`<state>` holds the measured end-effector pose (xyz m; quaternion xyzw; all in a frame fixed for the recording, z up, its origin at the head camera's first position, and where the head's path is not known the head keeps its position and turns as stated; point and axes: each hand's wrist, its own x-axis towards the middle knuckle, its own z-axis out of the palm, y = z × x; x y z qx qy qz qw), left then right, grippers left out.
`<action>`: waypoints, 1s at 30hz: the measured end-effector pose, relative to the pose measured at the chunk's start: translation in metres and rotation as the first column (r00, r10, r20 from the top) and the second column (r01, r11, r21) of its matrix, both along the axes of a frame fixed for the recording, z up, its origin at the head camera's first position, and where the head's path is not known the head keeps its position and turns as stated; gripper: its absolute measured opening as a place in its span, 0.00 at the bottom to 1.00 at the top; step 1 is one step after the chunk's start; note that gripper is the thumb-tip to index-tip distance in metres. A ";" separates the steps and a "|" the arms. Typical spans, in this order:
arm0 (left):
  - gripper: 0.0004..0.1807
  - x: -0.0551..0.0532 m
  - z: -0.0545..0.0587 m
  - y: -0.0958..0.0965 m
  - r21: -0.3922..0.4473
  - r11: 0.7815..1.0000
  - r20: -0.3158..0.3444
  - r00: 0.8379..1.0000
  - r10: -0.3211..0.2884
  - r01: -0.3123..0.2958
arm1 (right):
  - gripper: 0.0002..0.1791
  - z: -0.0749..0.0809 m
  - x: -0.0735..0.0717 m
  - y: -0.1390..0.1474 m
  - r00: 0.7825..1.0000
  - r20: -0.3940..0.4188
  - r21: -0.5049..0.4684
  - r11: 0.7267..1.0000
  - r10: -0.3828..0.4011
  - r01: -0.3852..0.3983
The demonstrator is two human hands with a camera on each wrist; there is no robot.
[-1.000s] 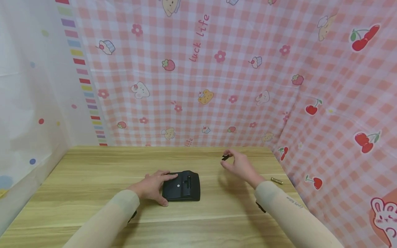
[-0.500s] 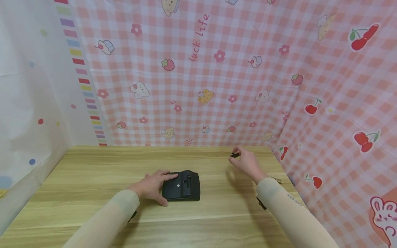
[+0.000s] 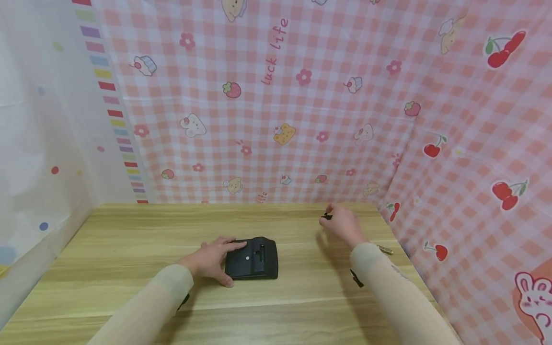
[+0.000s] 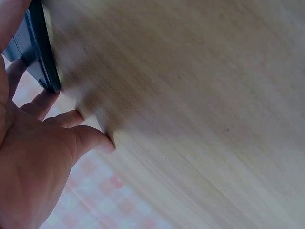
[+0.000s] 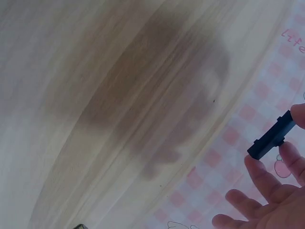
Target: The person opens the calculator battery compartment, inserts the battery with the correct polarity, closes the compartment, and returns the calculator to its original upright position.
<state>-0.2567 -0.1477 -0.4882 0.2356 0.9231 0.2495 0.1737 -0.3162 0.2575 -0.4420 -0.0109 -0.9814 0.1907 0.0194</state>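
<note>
A flat black electronic device [image 3: 242, 265], which looks like a calculator turned face down, lies on the wooden table with a narrow battery slot [image 3: 262, 253] uncovered. My left hand [image 3: 210, 260] holds its left end, thumb at the near corner and forefinger across the far side. Over the table's far right part, my right hand [image 3: 343, 226] pinches a small black battery cover [image 5: 271, 136] between thumb and fingers. In the right wrist view the cover shows small tabs along its sides, and the other fingers spread away from it. A gold-coloured battery [image 3: 385, 249] lies beyond the right sleeve.
The wooden table [image 3: 142, 239] meets a pink checked cloth [image 3: 258, 115] at its back and right edges. White dotted cloth [image 3: 39, 143] hangs on the left.
My right hand has moved right and slightly away with the battery cover, then turned the cover a little in its fingers. The left hand and the black device have stayed put.
</note>
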 end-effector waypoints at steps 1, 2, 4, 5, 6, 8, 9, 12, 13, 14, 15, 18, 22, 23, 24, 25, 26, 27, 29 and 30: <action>0.62 0.000 0.000 0.000 0.000 1.000 -0.001 1.000 0.000 0.000 | 0.22 -0.001 -0.001 -0.001 1.000 0.013 0.009 1.000 -0.004 0.004; 0.62 0.000 0.000 0.000 -0.001 1.000 -0.002 1.000 -0.001 0.001 | 0.22 -0.002 -0.001 -0.002 1.000 0.026 0.017 1.000 -0.008 0.008; 0.62 -0.001 -0.001 -0.001 -0.003 1.000 -0.005 1.000 -0.001 0.001 | 0.23 -0.004 -0.003 -0.005 0.999 0.052 0.033 0.999 -0.018 0.016; 0.62 -0.001 -0.001 -0.001 -0.004 1.000 -0.007 1.000 -0.002 0.002 | 0.24 -0.004 -0.004 -0.006 0.998 0.062 0.038 0.999 -0.023 0.020; 0.62 -0.002 -0.002 -0.001 -0.006 1.000 -0.008 1.000 -0.002 0.002 | 0.24 -0.005 -0.004 -0.007 0.997 0.070 0.041 0.999 -0.030 0.027; 0.62 -0.002 -0.002 -0.002 -0.009 1.000 -0.010 1.000 -0.002 0.002 | 0.24 -0.007 -0.006 -0.009 0.996 0.083 0.045 0.998 -0.042 0.038; 0.62 -0.002 -0.002 -0.002 -0.011 1.000 -0.012 1.000 -0.002 0.002 | 0.24 -0.008 -0.006 -0.010 0.995 0.086 0.049 0.998 -0.046 0.042; 0.61 -0.002 -0.002 -0.002 -0.014 1.000 -0.013 1.000 -0.005 0.004 | 0.23 -0.011 -0.008 -0.012 0.994 0.092 0.064 0.996 -0.061 0.056; 0.61 -0.001 -0.001 -0.001 -0.012 1.000 -0.011 1.000 -0.005 0.005 | 0.23 -0.011 -0.009 -0.013 0.994 0.092 0.072 0.996 -0.065 0.058; 0.61 -0.001 0.000 -0.001 -0.010 1.000 -0.009 1.000 -0.006 0.005 | 0.22 -0.013 -0.009 -0.013 0.993 0.090 0.083 0.995 -0.071 0.064; 0.61 0.000 0.000 -0.001 -0.007 1.000 -0.006 1.000 -0.005 0.005 | 0.22 -0.014 -0.009 -0.013 0.993 0.091 0.094 0.993 -0.077 0.069; 0.61 0.000 0.001 -0.001 0.000 1.000 0.000 1.000 -0.003 0.003 | 0.21 -0.017 -0.010 -0.014 0.991 0.092 0.122 0.989 -0.094 0.082; 0.61 0.000 0.000 -0.001 -0.004 1.000 -0.008 1.000 -0.006 0.006 | 0.21 -0.021 -0.011 -0.014 0.989 0.099 0.144 0.985 -0.108 0.093; 0.61 0.000 -0.001 -0.001 -0.005 1.000 -0.009 1.000 -0.007 0.007 | 0.21 -0.021 -0.011 -0.013 0.989 0.101 0.148 0.985 -0.109 0.093; 0.61 0.000 -0.001 -0.001 -0.007 1.000 -0.011 1.000 -0.008 0.008 | 0.21 -0.022 -0.011 -0.013 0.989 0.102 0.153 0.984 -0.109 0.092; 0.61 -0.001 -0.002 -0.001 -0.008 1.000 -0.012 1.000 -0.008 0.008 | 0.21 -0.023 -0.010 -0.013 0.989 0.103 0.155 0.984 -0.109 0.092; 0.61 -0.001 -0.003 -0.001 -0.007 1.000 -0.011 1.000 -0.009 0.008 | 0.21 -0.023 -0.010 -0.013 0.989 0.103 0.161 0.983 -0.108 0.091; 0.61 -0.001 -0.003 -0.001 -0.006 1.000 -0.009 1.000 -0.008 0.008 | 0.21 -0.023 -0.010 -0.013 0.989 0.105 0.165 0.982 -0.107 0.088; 0.62 -0.001 -0.002 -0.001 -0.004 1.000 -0.006 1.000 -0.006 0.006 | 0.22 -0.024 -0.010 -0.012 0.989 0.107 0.181 0.980 -0.105 0.084; 0.62 -0.001 -0.002 -0.001 -0.003 1.000 -0.005 1.000 -0.006 0.006 | 0.21 -0.025 -0.010 -0.012 0.989 0.108 0.187 0.979 -0.104 0.083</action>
